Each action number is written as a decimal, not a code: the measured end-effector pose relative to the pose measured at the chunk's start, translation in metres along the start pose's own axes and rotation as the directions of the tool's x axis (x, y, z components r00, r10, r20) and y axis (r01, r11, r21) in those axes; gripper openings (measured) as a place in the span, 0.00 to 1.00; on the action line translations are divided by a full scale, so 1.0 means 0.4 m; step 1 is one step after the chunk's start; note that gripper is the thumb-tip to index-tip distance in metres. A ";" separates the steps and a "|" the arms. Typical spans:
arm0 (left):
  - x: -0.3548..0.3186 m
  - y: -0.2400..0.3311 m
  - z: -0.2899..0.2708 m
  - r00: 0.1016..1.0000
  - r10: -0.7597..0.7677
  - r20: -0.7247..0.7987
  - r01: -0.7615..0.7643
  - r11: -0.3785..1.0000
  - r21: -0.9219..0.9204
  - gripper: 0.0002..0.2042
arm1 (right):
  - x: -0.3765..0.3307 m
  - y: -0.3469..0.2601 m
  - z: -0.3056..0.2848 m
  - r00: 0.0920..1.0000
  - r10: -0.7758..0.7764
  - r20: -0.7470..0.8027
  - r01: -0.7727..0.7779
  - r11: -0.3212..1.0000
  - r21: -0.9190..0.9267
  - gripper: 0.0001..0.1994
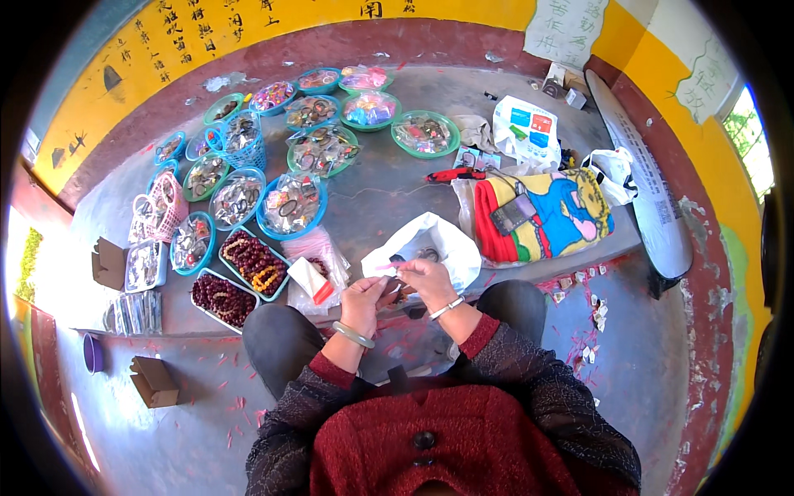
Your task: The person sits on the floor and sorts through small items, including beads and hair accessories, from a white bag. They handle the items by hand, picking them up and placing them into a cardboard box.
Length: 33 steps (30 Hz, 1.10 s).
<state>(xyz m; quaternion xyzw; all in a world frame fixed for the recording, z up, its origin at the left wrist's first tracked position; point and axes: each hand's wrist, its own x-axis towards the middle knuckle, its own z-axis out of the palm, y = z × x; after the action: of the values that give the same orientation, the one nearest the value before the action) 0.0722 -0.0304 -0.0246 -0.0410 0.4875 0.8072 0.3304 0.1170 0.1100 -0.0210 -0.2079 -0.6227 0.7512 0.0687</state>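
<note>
- A seated person's left hand (362,299) and right hand (430,283) meet above the lap, fingertips pinched together on a small dark item (392,289), too tiny for me to identify.
- A thin pinkish strip (383,267) shows beside the right fingertips; whether it is gripped, I cannot tell.
- The dark item looks light, and easy to drop; its edges seem the best place to pinch. Its stiffness is unclear.
- Just beyond the hands sits an open white plastic bag (453,236), probably soft and floppy, its raised rim crowding the fingers.
- Left: a white packet (308,277) with an orange-red end, dark red beads (222,299), and a blue basket (262,217) of packaged pieces.
- Right: a bright folded cloth (542,219), apart from the hands.
</note>
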 end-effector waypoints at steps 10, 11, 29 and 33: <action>-0.040 0.007 -0.034 0.997 -0.036 0.069 0.041 0.997 -0.068 0.08 | -0.050 0.004 0.001 0.996 0.014 0.084 -0.024 0.992 0.120 0.06; -0.044 0.005 -0.036 0.996 -0.032 0.082 0.039 0.995 -0.092 0.08 | -0.055 0.005 0.002 0.996 0.014 0.093 -0.025 0.992 0.121 0.06; -0.066 -0.035 -0.065 0.990 -0.131 0.053 0.133 0.990 -0.053 0.07 | -0.059 0.069 0.002 0.985 0.034 0.169 -0.030 0.999 -0.026 0.04; -0.052 -0.039 -0.070 0.993 -0.088 0.076 0.096 0.989 -0.108 0.08 | -0.064 0.069 0.017 0.992 -0.052 0.116 0.082 0.960 -0.267 0.07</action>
<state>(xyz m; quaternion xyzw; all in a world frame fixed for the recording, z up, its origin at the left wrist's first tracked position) 0.0902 -0.0588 -0.0430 -0.0530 0.4271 0.8180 0.3816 0.1417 0.0888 -0.0409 -0.1534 -0.7290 0.6664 0.0314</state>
